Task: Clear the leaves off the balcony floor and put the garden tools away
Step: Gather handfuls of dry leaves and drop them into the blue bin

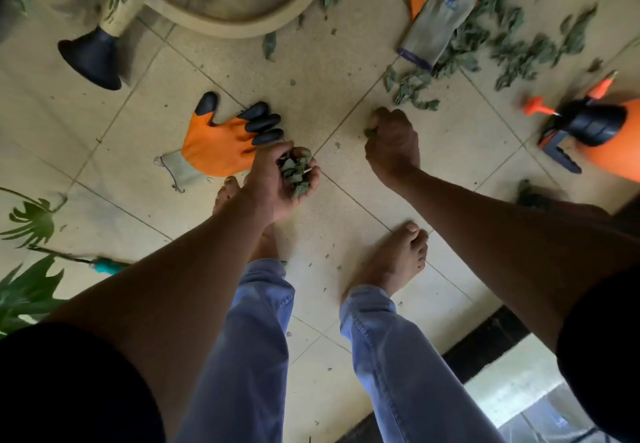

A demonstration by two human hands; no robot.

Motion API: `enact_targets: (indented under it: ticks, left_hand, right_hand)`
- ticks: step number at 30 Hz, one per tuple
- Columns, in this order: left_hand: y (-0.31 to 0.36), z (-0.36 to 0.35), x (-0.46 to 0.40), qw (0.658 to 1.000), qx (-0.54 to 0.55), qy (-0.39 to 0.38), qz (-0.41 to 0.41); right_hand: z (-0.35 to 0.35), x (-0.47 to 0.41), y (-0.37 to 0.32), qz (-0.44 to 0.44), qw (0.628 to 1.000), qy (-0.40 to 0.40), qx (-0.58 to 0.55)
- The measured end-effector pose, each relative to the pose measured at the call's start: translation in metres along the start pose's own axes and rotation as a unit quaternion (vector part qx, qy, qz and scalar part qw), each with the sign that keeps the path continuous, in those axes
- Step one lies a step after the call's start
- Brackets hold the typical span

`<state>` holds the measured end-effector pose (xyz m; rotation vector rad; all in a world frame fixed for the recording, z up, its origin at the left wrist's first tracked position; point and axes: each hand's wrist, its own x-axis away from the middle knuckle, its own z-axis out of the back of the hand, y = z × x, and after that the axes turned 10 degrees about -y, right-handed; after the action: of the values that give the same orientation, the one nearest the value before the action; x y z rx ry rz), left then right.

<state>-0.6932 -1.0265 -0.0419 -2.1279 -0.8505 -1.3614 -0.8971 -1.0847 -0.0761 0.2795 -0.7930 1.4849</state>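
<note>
Both bare forearms extend downward toward the floor. The left hand [277,183] is turned palm-up and cupped, fingers curled round a clump of dry green leaves [296,174]. The right hand [393,143] is knuckles-up, closed in a fist, apparently pinching a small green leaf scrap [370,132] at its fingertips.

Matt speckled floor tiles [346,72], rubber-coated knit glove [221,141], dry crumpled leaves [519,44], glossy plastic sprayer [609,134], faded denim trousers [256,338].
</note>
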Motion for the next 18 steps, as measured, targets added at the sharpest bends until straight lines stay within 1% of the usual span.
enact_targets:
  ticks: [2, 3, 5, 7, 8, 9, 10, 11, 13, 15, 16, 18]
  left_hand:
    - [-0.003, -0.002, -0.001, 1.000, 0.009, 0.000, 0.000]
    - [-0.004, -0.004, -0.001, 1.000, 0.013, -0.001, -0.002]
    - [-0.004, -0.007, -0.001, 1.000, 0.018, 0.001, -0.010]
    - [-0.002, -0.011, -0.001, 1.000, 0.012, 0.007, -0.019]
    - [0.000, -0.015, 0.000, 1.000, 0.014, 0.006, -0.025]
    - [0.002, -0.017, 0.000, 0.999, 0.021, 0.001, -0.034]
    - [0.006, -0.019, 0.001, 0.999, 0.032, -0.007, -0.044]
    - [0.009, -0.021, 0.002, 0.997, 0.044, -0.015, -0.053]
    - [0.017, -0.020, 0.002, 0.994, 0.082, -0.018, -0.069]
    - [0.027, -0.016, 0.000, 0.988, 0.129, -0.019, -0.086]
    - [0.033, -0.013, 0.000, 0.985, 0.142, -0.022, -0.093]
    - [0.041, -0.008, 0.001, 0.984, 0.138, -0.035, -0.106]
  right_hand:
    - [0.004, 0.005, -0.017, 0.017, 0.998, -0.002, -0.064]
    - [0.007, 0.009, -0.028, 0.039, 0.994, 0.002, -0.100]
    - [0.012, 0.022, -0.053, 0.116, 0.983, 0.012, -0.142]
    - [0.017, 0.040, -0.075, 0.185, 0.975, -0.008, -0.124]
    - [0.018, 0.047, -0.084, 0.198, 0.975, -0.029, -0.095]
    - [0.019, 0.053, -0.092, 0.203, 0.976, -0.045, -0.062]
    - [0.021, 0.056, -0.098, 0.210, 0.976, -0.044, -0.036]
    - [0.022, 0.055, -0.102, 0.219, 0.975, -0.023, -0.023]
    - [0.026, 0.044, -0.109, 0.236, 0.970, 0.051, -0.029]
    - [0.029, 0.021, -0.113, 0.223, 0.967, 0.112, -0.049]
    - [0.029, 0.009, -0.115, 0.203, 0.971, 0.120, -0.050]
    - [0.024, -0.018, -0.121, 0.166, 0.981, 0.093, -0.020]
